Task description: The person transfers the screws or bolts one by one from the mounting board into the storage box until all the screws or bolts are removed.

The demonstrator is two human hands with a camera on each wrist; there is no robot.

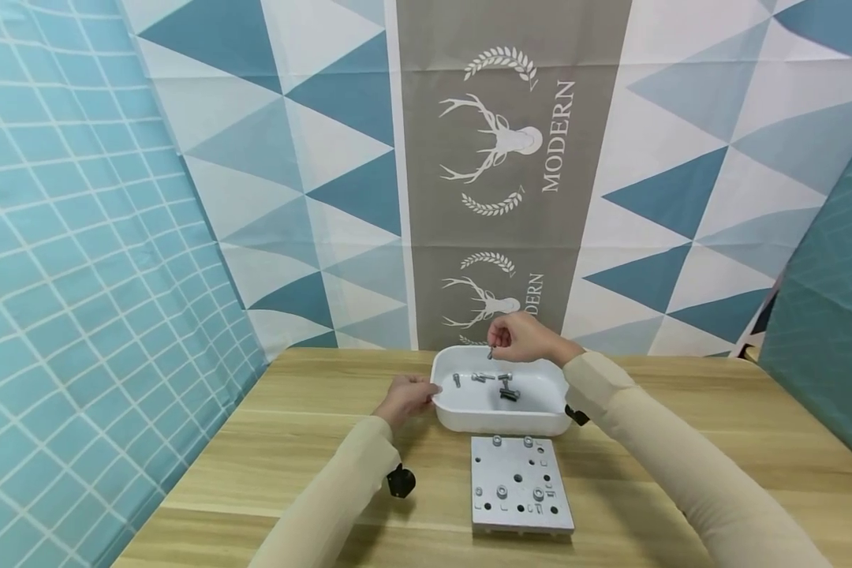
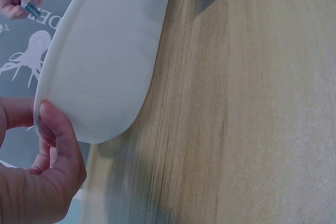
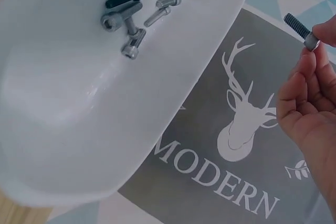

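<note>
My right hand (image 1: 521,338) pinches a small socket head screw (image 3: 301,31) by its head, thumb against fingers, above the far side of a white basin (image 1: 497,422). The screw's threaded shank points away from the fingertips. At the basin's left end, my left hand (image 2: 52,166) grips the rim between thumb and fingers. Several loose screws (image 3: 131,51) lie on the basin floor, one of them black. Close in front of the basin sits a silver metal plate (image 1: 518,469) with holes, and socket head screws (image 1: 502,491) stand in some of them.
Everything stands on a wood-grain table (image 1: 312,442). A patterned curtain (image 1: 341,197) hangs right behind its back edge. Blue checked cloth (image 1: 78,237) covers the left side, and teal cloth (image 1: 831,315) hangs at the right.
</note>
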